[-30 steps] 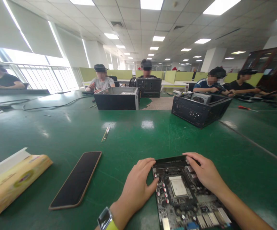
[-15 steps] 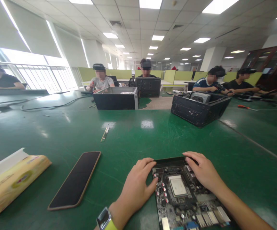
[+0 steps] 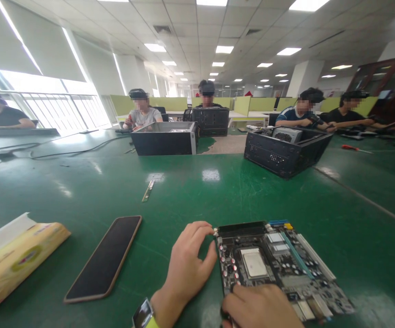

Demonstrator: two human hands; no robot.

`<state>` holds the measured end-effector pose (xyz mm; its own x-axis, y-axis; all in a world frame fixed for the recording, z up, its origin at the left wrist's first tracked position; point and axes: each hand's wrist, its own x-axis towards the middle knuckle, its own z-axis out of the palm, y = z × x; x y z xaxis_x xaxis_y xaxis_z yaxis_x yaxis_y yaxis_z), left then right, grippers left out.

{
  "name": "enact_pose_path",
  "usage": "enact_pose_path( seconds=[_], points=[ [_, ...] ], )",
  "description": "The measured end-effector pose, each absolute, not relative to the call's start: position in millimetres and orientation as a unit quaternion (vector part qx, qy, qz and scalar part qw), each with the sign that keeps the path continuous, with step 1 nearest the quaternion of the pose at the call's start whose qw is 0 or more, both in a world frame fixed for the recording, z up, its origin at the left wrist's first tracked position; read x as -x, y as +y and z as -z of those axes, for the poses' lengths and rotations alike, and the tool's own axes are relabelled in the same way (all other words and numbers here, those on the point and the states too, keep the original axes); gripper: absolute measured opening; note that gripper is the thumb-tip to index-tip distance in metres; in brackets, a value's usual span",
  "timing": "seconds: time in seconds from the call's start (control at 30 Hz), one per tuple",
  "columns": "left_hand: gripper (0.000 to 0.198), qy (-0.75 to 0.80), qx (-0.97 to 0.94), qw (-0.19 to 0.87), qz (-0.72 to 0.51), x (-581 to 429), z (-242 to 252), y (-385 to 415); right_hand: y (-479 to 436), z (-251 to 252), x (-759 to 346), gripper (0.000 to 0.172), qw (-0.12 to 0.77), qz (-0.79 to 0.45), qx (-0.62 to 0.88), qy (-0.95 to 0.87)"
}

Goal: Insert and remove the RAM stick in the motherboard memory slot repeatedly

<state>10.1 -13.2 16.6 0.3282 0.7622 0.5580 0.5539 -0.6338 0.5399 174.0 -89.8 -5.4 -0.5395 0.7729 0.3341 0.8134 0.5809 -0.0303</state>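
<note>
A motherboard (image 3: pixel 276 269) lies flat on the green table in front of me, with a silver processor (image 3: pixel 254 263) in its socket. Along its far edge runs a dark memory slot or module (image 3: pixel 241 228); I cannot tell which. My left hand (image 3: pixel 189 262) is at the far left corner, its index fingertip at the white clip there, thumb and finger apart. Over the board's near left edge, my right hand (image 3: pixel 259 306) has its fingers curled down. Something dark shows at those fingertips, too hidden to make out.
Left of the board lie a phone (image 3: pixel 105 259) and a tissue pack (image 3: pixel 23 264). A memory stick (image 3: pixel 148 191) rests farther out. Computer cases (image 3: pixel 165 141) (image 3: pixel 283 152) stand across the table, with several people seated behind. A screwdriver (image 3: pixel 355 148) is at far right.
My right hand has left the board's far edge and come down to its near left side, uncovering the right part. My left hand has shifted slightly left, its fingers still near the corner.
</note>
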Motion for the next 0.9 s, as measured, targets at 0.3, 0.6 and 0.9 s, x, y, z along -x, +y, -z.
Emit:
enact_pose_path(
  seconds=[0.3,0.6,0.9],
  points=[
    [0.013,0.401,-0.811,0.116,-0.409,-10.6,-16.3,-12.4,-25.6,-39.3,-279.1,0.017,0.077,0.008,0.764,-0.641],
    [0.013,0.404,-0.830,0.123,-0.365,-12.0,-19.6,-14.5,-67.4,-52.8,-245.6,0.034,0.215,-0.415,0.535,-0.703],
    [0.012,0.436,-0.835,0.112,-0.317,-13.2,-18.0,-14.9,-23.0,-12.2,-277.2,0.034,0.298,-0.121,0.643,-0.695]
  ],
)
